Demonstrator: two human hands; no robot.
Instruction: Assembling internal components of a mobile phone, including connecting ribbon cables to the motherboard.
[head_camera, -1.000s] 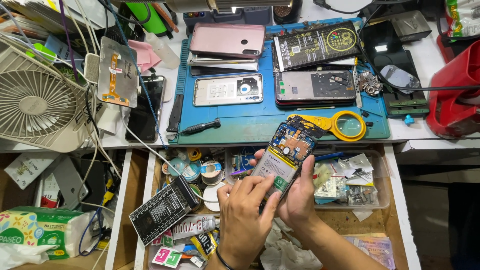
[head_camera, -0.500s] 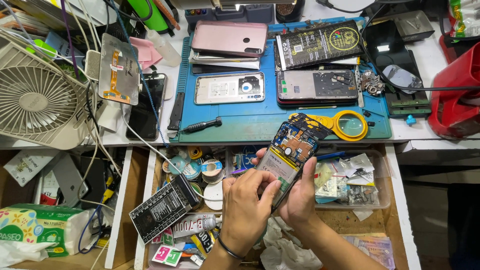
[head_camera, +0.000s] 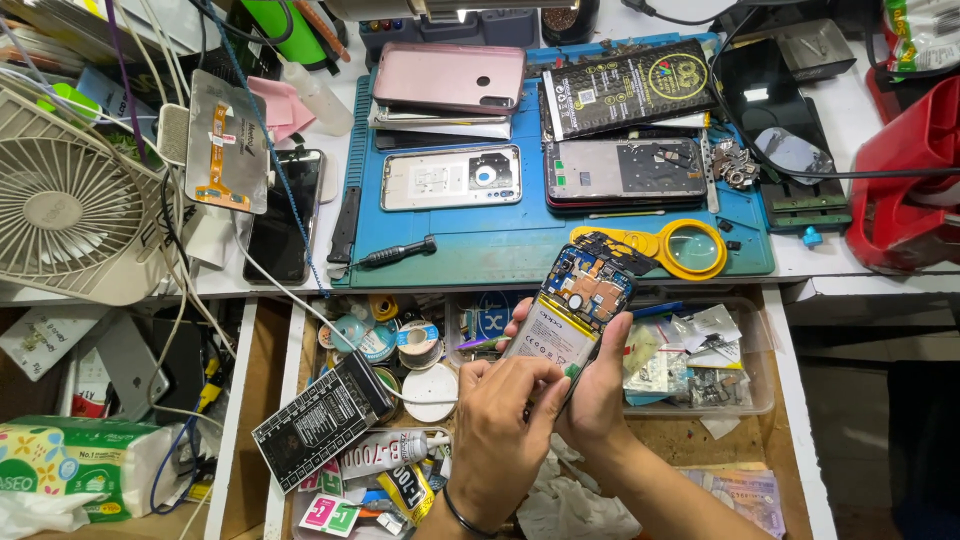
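An opened phone (head_camera: 578, 312), back cover off, shows its white battery and blue circuit board. I hold it tilted above an open drawer. My right hand (head_camera: 603, 395) cradles it from below and from the right, with the thumb along its right edge. My left hand (head_camera: 503, 432), with a dark band on the wrist, pinches at the phone's lower end, fingertips on the bottom of the battery. Whether a small tool or part is between those fingers cannot be made out.
A blue work mat (head_camera: 470, 240) on the bench carries a black screwdriver (head_camera: 398, 252), a yellow magnifier (head_camera: 690, 248), a white phone frame (head_camera: 450, 177), another opened phone (head_camera: 625, 170) and a pink back cover (head_camera: 450, 78). A small fan (head_camera: 60, 210) stands left. The drawer (head_camera: 300, 400) holds tape rolls, glue tubes and a black tool card (head_camera: 320, 420).
Both hands stay on the phone at almost the same spot. My left fingers have shifted slightly along the phone's lower end.
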